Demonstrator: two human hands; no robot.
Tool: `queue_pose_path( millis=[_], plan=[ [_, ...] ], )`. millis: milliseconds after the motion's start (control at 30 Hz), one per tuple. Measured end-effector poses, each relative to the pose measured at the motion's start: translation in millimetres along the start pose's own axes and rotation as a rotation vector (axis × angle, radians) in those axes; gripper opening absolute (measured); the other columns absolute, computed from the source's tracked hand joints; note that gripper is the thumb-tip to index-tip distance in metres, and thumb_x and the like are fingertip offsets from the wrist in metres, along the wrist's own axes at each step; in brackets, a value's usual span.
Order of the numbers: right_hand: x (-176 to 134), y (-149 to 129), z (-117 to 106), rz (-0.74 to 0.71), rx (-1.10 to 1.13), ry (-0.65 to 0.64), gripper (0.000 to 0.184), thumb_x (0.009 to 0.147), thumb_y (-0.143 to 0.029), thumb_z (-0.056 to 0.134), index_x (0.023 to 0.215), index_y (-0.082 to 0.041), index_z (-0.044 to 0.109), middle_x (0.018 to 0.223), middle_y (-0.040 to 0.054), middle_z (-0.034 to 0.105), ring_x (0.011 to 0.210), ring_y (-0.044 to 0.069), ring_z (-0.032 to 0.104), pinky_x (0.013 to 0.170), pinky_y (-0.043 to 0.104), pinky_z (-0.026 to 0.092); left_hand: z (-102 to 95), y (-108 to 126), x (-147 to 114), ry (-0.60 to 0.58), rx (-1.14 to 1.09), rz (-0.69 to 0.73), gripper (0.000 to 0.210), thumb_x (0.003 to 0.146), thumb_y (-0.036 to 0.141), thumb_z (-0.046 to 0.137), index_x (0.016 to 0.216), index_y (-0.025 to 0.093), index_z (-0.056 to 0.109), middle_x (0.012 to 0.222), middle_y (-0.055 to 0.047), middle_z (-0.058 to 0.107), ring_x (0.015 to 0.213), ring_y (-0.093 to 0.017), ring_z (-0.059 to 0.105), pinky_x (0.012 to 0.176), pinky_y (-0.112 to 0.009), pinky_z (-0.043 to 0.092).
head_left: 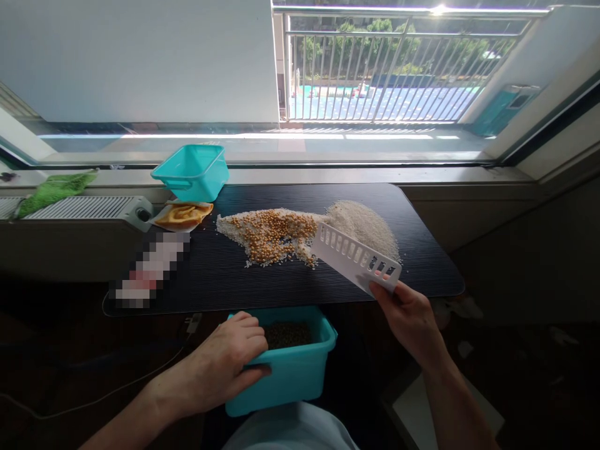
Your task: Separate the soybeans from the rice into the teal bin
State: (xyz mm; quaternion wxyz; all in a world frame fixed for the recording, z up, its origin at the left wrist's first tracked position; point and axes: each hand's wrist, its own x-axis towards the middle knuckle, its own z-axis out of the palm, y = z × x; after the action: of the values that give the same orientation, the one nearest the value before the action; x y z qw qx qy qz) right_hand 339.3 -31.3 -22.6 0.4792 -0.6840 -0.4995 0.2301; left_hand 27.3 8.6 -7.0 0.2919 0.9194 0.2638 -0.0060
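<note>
My left hand [229, 353] is closed over the left rim of a turquoise plastic bin [290, 378], which sits at my lap against the table's front edge. Dark small grains [287, 334] lie inside it. In my right hand [412, 319] is a white slotted plastic strip [344, 261], pinched at its near right end and tilted over the black table [210, 284]. Its far left end meets the heap, though contact is unclear. Yellow-brown beans [272, 234] lie mixed with white grains on the left. A pile of white rice-like grains [368, 228] spreads on the right.
A second turquoise bin [206, 181] stands at the table's back left, beside a folded yellow cloth [187, 214]. A blurred-out item [152, 269] lies front left. A green cloth [59, 190] drapes over the radiator [89, 206]. The windowsill [328, 175] borders the back; a cable [117, 384] trails below.
</note>
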Motion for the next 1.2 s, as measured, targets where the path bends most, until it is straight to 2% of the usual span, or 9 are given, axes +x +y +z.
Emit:
queue_pose_path(
  millis=[433,600,733,1000,1200],
  plan=[
    [-1.9,9.9,-1.1,0.059,0.105,-0.012,0.032,0.077,-0.044,0.071,0.098,-0.021,0.079,0.097,0.0052,0.079,0.094,0.03,0.073,0.089,0.043,0.057,-2.0,2.0,1.9,-0.013,0.001,-0.011,0.017,0.088,0.018,0.06,0.073,0.018,0.051,0.079,0.001,0.059,0.081,-0.015,0.054,0.084,-0.032,0.039],
    [-6.3,8.7,-4.5,0.056,0.055,-0.054,0.033,0.076,-0.047,0.071,0.095,-0.021,0.079,0.088,0.005,0.08,0.08,0.028,0.074,0.074,0.039,0.061,-3.1,2.6,1.7,-0.015,-0.007,-0.003,0.017,0.087,0.017,0.06,0.073,0.018,0.051,0.079,0.001,0.059,0.081,-0.016,0.054,0.084,-0.033,0.04],
    [-8.6,6.5,-8.6,0.054,0.058,-0.044,0.034,0.075,-0.047,0.072,0.095,-0.02,0.08,0.089,0.0055,0.08,0.081,0.029,0.075,0.074,0.039,0.062,-4.9,3.2,3.4,0.005,-0.003,0.016,0.018,0.087,0.018,0.061,0.072,0.019,0.05,0.078,0.001,0.059,0.079,-0.016,0.054,0.083,-0.032,0.04],
    [-16.2,9.3,-19.0,0.045,0.072,-0.146,0.031,0.076,-0.046,0.073,0.098,-0.024,0.08,0.097,0.0049,0.079,0.093,0.032,0.074,0.087,0.045,0.06,-7.7,4.2,2.8,0.029,0.002,0.044,0.02,0.088,0.018,0.06,0.071,0.019,0.049,0.077,0.001,0.059,0.078,-0.016,0.054,0.081,-0.031,0.041],
    [-28.6,14.7,-27.8,0.088,0.098,-0.307,0.037,0.078,-0.053,0.071,0.099,-0.024,0.08,0.097,0.0067,0.079,0.092,0.031,0.074,0.085,0.043,0.061,-6.4,2.8,3.8,0.068,0.003,0.073,0.018,0.089,0.021,0.06,0.073,0.019,0.052,0.077,0.0,0.059,0.078,-0.016,0.053,0.079,-0.031,0.042]
  ],
)
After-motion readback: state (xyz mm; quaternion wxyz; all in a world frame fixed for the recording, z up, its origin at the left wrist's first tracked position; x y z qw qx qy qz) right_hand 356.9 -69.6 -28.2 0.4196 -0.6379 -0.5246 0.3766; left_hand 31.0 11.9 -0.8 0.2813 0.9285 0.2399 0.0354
